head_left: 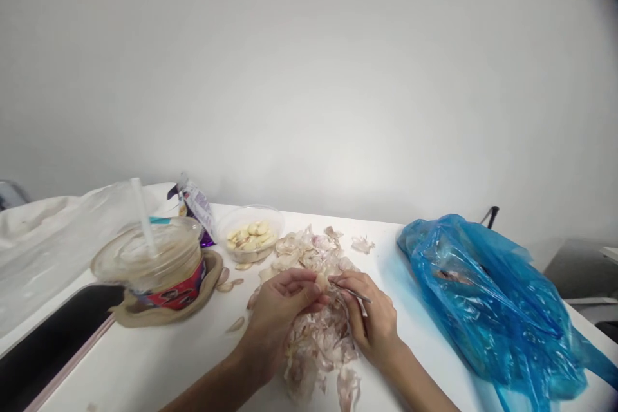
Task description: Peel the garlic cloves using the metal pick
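Note:
Over a pile of garlic skins [321,347], my two hands meet at their fingertips. My left hand [277,309] pinches a pale garlic clove [321,281] between thumb and fingers. Closed around a thin metal tool [358,294] is my right hand [374,315], its fingertips at the clove. Whether the tool is a small knife or something else I cannot tell. Behind my left hand stands a clear plastic bowl [280,220] holding several peeled cloves [251,235]. A few unpeeled cloves [224,286] lie on the white table to the left.
A lidded plastic cup [168,290] with a straw sits left on a brown holder [145,317]. Beside it lies a dark flat device [53,341]. A purple wrapper [197,209] stands behind. At right is a blue plastic bag [492,302]; clear plastic sheeting [67,244] lies far left.

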`<control>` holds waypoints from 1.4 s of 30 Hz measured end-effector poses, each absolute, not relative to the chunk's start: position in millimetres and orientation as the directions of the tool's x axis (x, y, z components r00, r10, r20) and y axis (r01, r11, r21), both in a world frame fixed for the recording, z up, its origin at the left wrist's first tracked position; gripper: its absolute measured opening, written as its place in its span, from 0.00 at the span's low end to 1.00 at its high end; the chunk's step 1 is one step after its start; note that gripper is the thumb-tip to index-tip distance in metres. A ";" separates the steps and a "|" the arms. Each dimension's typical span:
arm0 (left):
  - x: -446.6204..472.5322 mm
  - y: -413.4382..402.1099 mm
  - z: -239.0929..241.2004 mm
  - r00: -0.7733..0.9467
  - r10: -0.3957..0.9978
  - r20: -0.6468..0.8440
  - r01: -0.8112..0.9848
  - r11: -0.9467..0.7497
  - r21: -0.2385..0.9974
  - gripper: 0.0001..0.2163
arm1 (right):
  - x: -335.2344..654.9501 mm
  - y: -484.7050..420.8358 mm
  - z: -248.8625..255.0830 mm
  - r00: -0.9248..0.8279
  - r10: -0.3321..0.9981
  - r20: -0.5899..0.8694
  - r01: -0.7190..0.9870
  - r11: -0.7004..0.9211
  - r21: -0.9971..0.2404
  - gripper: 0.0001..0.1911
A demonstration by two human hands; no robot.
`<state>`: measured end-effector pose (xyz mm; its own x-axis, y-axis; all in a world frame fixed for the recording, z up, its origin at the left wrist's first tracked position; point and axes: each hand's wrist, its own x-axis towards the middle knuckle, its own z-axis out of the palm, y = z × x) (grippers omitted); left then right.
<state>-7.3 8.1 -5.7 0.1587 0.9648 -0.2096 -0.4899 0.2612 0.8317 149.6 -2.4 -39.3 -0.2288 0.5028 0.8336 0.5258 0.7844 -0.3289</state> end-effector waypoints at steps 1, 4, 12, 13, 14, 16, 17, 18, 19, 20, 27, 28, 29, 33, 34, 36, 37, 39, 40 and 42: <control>-6.6 7.1 -6.5 0.161 0.964 -0.213 -0.490 0.265 0.830 0.08 | 148.7 -3.1 -39.3 -0.244 0.497 0.832 0.520 0.792 -0.321 0.13; -4.8 6.5 -8.8 0.154 0.963 -0.220 -0.504 0.269 0.821 0.08 | 146.5 -4.7 -38.6 -0.281 0.479 0.831 0.510 0.809 -0.294 0.14; -5.8 11.6 -10.9 0.189 0.958 -0.217 -0.520 0.285 0.805 0.05 | 151.1 -1.2 -37.0 -0.225 0.445 0.867 0.573 0.780 -0.252 0.12; -5.9 11.2 -10.5 0.196 0.956 -0.218 -0.518 0.289 0.805 0.05 | 152.8 -0.5 -36.3 -0.210 0.441 0.873 0.585 0.772 -0.249 0.12; -6.0 10.4 -9.9 0.205 0.954 -0.218 -0.515 0.294 0.805 0.05 | 154.7 0.2 -35.5 -0.189 0.440 0.878 0.597 0.761 -0.253 0.12; -5.7 8.1 -8.6 0.227 0.949 -0.217 -0.509 0.306 0.805 0.04 | 158.2 1.2 -33.7 -0.141 0.441 0.886 0.616 0.740 -0.271 0.12; -5.5 6.8 -7.9 0.241 0.947 -0.215 -0.506 0.311 0.804 0.04 | 159.5 1.5 -32.8 -0.119 0.444 0.888 0.622 0.730 -0.281 0.12; -5.1 5.6 -7.4 0.254 0.944 -0.211 -0.505 0.315 0.804 0.04 | 160.4 1.6 -32.1 -0.103 0.444 0.890 0.626 0.724 -0.289 0.12; -4.6 4.5 -7.1 0.264 0.942 -0.207 -0.506 0.318 0.802 0.03 | 160.8 1.5 -31.6 -0.094 0.444 0.891 0.627 0.721 -0.294 0.12; -4.2 3.7 -7.0 0.271 0.941 -0.202 -0.511 0.319 0.798 0.03 | 160.7 1.3 -31.2 -0.089 0.444 0.892 0.629 0.719 -0.295 0.13; -3.5 3.2 -9.9 0.298 0.938 -0.180 -0.566 0.325 0.758 0.02 | 158.3 -1.1 -34.3 -0.033 0.378 0.925 0.737 0.635 -0.233 0.09; -4.0 3.6 -10.0 0.299 0.937 -0.181 -0.570 0.328 0.753 0.03 | 158.5 -1.3 -35.4 -0.020 0.375 0.927 0.740 0.629 -0.238 0.09; -4.7 4.2 -10.0 0.298 0.937 -0.184 -0.575 0.330 0.749 0.03 | 158.6 -1.5 -36.7 -0.008 0.373 0.928 0.738 0.628 -0.246 0.09; -7.3 7.3 -11.4 0.278 0.939 -0.201 -0.597 0.333 0.730 0.03 | 155.5 -3.2 -40.9 0.017 0.391 0.920 0.711 0.643 -0.286 0.10; -7.5 8.0 -12.3 0.274 0.940 -0.204 -0.603 0.334 0.725 0.02 | 154.0 -3.8 -41.2 0.004 0.401 0.916 0.699 0.654 -0.290 0.09; -7.2 8.8 -14.4 0.270 0.940 -0.210 -0.611 0.335 0.717 0.02 | 151.2 -4.9 -40.7 -0.033 0.425 0.905 0.674 0.678 -0.294 0.08; -6.7 8.8 -15.5 0.270 0.939 -0.212 -0.612 0.337 0.715 0.01 | 150.5 -5.2 -40.0 -0.046 0.436 0.899 0.665 0.685 -0.299 0.08; -5.6 8.1 -17.4 0.276 0.937 -0.214 -0.612 0.343 0.712 0.01 | 150.9 -4.9 -38.3 -0.044 0.459 0.887 0.657 0.683 -0.321 0.08; -5.2 7.6 -18.0 0.279 0.936 -0.215 -0.611 0.346 0.712 0.01 | 151.8 -4.5 -37.6 -0.035 0.472 0.881 0.656 0.676 -0.335 0.08; -4.6 6.8 -18.6 0.287 0.934 -0.214 -0.607 0.350 0.714 0.01 | 154.2 -3.5 -36.6 -0.015 0.494 0.870 0.657 0.660 -0.363 0.08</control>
<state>-4.6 6.8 -18.6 0.2874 0.9336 -0.2139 -0.6068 0.3503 0.7135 154.2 -3.5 -36.6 -0.0149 0.4936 0.8696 0.6575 0.6600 -0.3634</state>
